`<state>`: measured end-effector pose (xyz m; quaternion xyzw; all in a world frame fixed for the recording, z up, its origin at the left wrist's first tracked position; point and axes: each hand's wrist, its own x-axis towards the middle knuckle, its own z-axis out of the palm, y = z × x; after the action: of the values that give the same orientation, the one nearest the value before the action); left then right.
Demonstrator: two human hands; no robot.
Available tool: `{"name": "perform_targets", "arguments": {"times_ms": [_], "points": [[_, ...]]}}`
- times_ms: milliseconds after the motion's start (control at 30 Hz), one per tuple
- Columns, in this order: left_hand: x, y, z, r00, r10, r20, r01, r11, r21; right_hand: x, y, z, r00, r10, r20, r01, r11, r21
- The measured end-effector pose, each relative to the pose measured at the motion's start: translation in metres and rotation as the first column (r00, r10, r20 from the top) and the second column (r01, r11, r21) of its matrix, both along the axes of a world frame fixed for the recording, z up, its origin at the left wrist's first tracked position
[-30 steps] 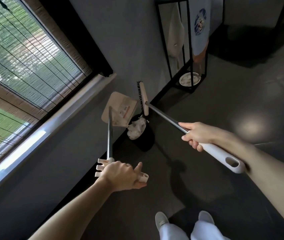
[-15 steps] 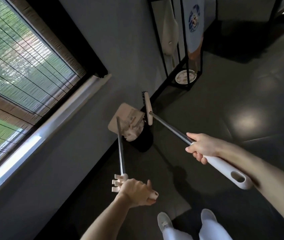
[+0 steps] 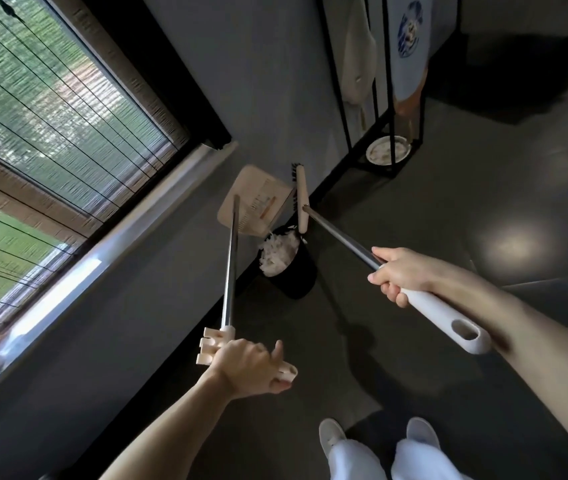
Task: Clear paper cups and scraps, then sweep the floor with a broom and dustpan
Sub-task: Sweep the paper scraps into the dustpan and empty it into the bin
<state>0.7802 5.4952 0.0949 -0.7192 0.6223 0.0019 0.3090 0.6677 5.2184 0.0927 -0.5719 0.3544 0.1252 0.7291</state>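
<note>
My left hand [image 3: 251, 367] grips the beige top handle of a long-handled dustpan [image 3: 254, 200], whose beige pan is raised and tilted just above and left of a black bin [image 3: 296, 275]. The bin stands by the wall and holds white crumpled paper scraps [image 3: 277, 254]. My right hand [image 3: 402, 271] grips the broom where its metal pole meets the white grip. The broom head [image 3: 301, 199] hangs above the bin's far rim, next to the pan.
A grey wall and a window with blinds [image 3: 50, 133] run along the left. A black metal rack [image 3: 379, 98] with a white dish [image 3: 388, 150] at its base stands at the back. My white shoes [image 3: 376, 441] are on the dark floor below.
The dustpan and the broom head have risen a little above the bin, uncovering the white scraps inside it. Both hands keep their grips.
</note>
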Motion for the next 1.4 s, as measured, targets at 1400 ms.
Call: {"name": "perform_targets", "arguments": {"times_ms": [1400], "points": [[-0.005,0.016,-0.003,0.996,0.078,-0.044,-0.073,0.993,0.095,-0.006,0.03,-0.011,0.998,0.053,0.026,-0.053,0.999,0.008]]}}
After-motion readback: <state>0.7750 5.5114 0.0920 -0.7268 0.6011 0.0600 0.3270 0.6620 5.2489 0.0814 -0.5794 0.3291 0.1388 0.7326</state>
